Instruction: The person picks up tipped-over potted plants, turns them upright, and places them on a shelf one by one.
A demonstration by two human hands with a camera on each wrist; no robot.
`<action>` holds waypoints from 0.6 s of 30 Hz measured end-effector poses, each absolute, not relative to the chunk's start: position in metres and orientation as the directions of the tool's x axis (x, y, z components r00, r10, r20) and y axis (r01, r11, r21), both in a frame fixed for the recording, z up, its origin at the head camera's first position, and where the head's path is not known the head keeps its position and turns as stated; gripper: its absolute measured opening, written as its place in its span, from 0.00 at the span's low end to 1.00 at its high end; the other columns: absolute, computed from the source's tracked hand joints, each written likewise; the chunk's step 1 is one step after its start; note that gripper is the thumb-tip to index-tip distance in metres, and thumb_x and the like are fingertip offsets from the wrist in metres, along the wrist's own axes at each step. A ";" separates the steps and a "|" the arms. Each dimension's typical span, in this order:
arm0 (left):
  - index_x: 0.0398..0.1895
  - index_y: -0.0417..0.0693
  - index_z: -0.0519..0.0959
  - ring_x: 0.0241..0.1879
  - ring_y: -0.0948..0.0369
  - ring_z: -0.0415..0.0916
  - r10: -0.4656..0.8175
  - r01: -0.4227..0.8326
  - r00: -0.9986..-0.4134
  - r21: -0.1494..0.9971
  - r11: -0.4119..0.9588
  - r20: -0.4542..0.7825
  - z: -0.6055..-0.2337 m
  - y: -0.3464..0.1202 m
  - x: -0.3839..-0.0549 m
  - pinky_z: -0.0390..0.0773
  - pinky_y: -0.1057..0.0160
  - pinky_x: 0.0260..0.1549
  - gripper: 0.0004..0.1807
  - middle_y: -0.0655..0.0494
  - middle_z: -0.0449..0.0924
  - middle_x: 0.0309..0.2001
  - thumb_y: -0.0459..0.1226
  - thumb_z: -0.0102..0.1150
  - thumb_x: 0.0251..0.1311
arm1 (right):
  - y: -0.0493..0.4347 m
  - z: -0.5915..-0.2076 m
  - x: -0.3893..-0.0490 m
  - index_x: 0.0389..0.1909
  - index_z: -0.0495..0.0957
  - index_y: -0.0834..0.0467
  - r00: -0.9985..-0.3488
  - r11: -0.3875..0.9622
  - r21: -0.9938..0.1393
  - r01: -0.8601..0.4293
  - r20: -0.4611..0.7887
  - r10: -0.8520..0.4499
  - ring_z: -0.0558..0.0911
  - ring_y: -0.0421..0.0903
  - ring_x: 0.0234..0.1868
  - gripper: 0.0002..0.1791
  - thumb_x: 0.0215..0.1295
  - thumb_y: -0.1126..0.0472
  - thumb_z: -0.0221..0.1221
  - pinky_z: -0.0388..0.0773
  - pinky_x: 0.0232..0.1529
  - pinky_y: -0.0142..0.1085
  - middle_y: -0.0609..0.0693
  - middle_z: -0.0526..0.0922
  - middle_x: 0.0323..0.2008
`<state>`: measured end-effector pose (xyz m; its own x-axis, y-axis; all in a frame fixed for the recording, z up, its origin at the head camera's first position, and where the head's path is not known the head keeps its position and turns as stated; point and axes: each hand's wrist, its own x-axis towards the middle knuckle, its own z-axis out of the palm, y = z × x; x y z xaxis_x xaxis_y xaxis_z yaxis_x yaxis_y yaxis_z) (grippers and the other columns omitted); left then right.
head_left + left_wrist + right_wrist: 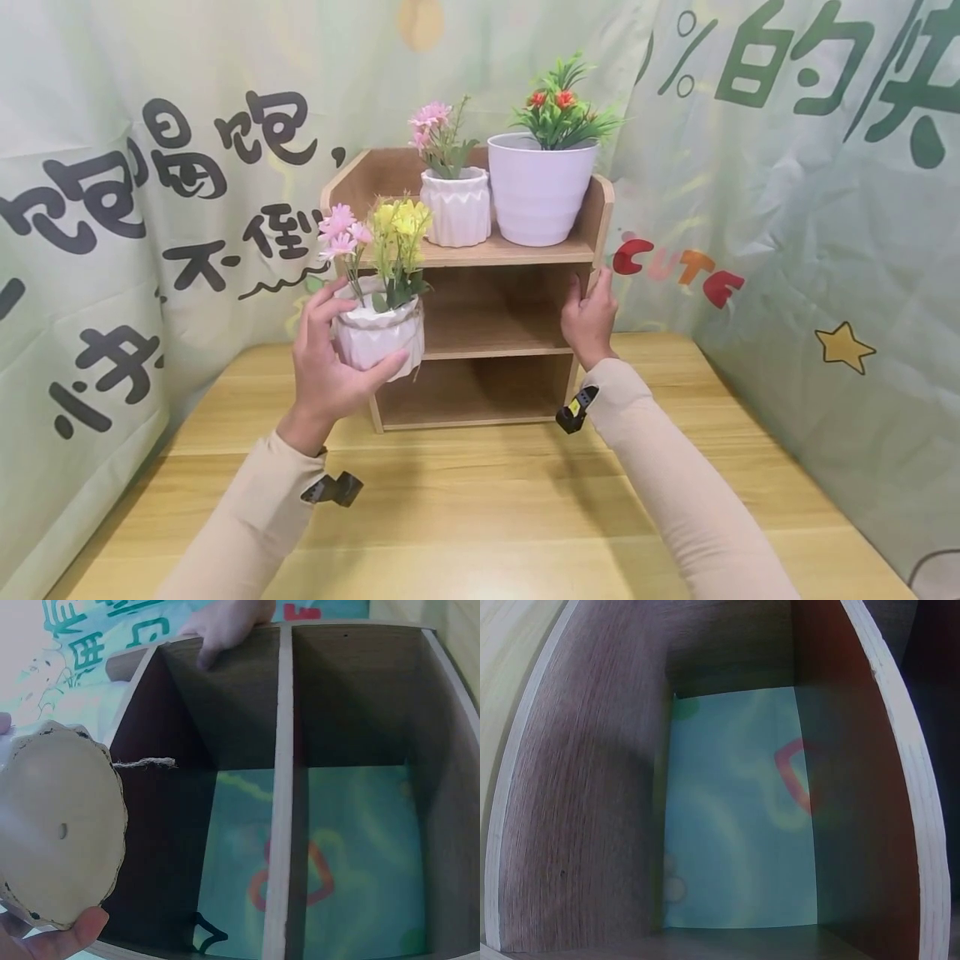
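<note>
My left hand (322,362) holds a white ribbed flowerpot (378,337) of pink and yellow flowers, raised in front of the shelf's left side. Fingers lie at its left rim and the thumb along its lower front. In the left wrist view the underside of the pot (64,817) shows, with a small centre hole and a string beside it. A wooden shelf unit (495,254) stands on the table. My right hand (591,317) grips its right side panel at the middle level, thumb inside, fingers outside. The right wrist view shows a shelf compartment (739,810), no hand.
On the top shelf stand a smaller white pot (457,208) with pink flowers and a larger white pot (542,196) with red flowers and green leaves. The wood-grain table (480,508) extends in front. Printed cloth (810,217) hangs behind and at both sides.
</note>
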<state>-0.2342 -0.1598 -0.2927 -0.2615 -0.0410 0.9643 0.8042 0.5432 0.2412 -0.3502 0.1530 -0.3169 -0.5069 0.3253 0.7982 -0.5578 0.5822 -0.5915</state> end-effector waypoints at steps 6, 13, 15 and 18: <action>0.46 0.39 0.68 0.58 0.44 0.69 -0.047 0.803 -0.244 0.229 0.549 0.969 -0.285 -0.158 -0.236 0.70 0.48 0.49 0.39 0.39 0.73 0.57 0.55 0.72 0.38 | 0.153 -0.318 -0.351 0.50 0.67 0.69 -0.497 0.585 -0.588 -0.558 0.802 0.332 0.81 0.66 0.40 0.16 0.70 0.61 0.54 0.76 0.42 0.57 0.69 0.80 0.37; 0.47 0.41 0.68 0.59 0.46 0.69 -0.059 0.787 -0.234 0.225 0.574 0.970 -0.276 -0.157 -0.238 0.72 0.47 0.48 0.39 0.41 0.73 0.58 0.56 0.71 0.38 | 0.153 -0.319 -0.353 0.50 0.67 0.70 -0.478 0.584 -0.581 -0.567 0.810 0.341 0.80 0.67 0.39 0.15 0.68 0.64 0.56 0.75 0.40 0.57 0.69 0.80 0.35; 0.46 0.41 0.68 0.58 0.45 0.70 -0.066 0.782 -0.231 0.226 0.581 0.971 -0.273 -0.157 -0.238 0.72 0.47 0.47 0.39 0.41 0.74 0.57 0.56 0.71 0.37 | 0.153 -0.319 -0.353 0.50 0.67 0.69 -0.475 0.583 -0.580 -0.568 0.810 0.343 0.81 0.67 0.39 0.15 0.68 0.65 0.56 0.76 0.41 0.57 0.69 0.80 0.35; 0.47 0.41 0.68 0.57 0.46 0.71 -0.071 0.778 -0.226 0.224 0.586 0.972 -0.268 -0.157 -0.239 0.73 0.48 0.46 0.38 0.42 0.74 0.57 0.55 0.71 0.36 | 0.153 -0.319 -0.353 0.51 0.67 0.69 -0.477 0.584 -0.579 -0.569 0.811 0.339 0.81 0.66 0.40 0.16 0.68 0.65 0.56 0.76 0.42 0.57 0.69 0.80 0.37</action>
<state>-0.2393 -0.1565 -0.2677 -0.2256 -0.0713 0.9716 0.7784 0.5865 0.2238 -0.3530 0.1529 -0.3189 -0.4771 0.3389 0.8109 -0.5692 0.5838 -0.5790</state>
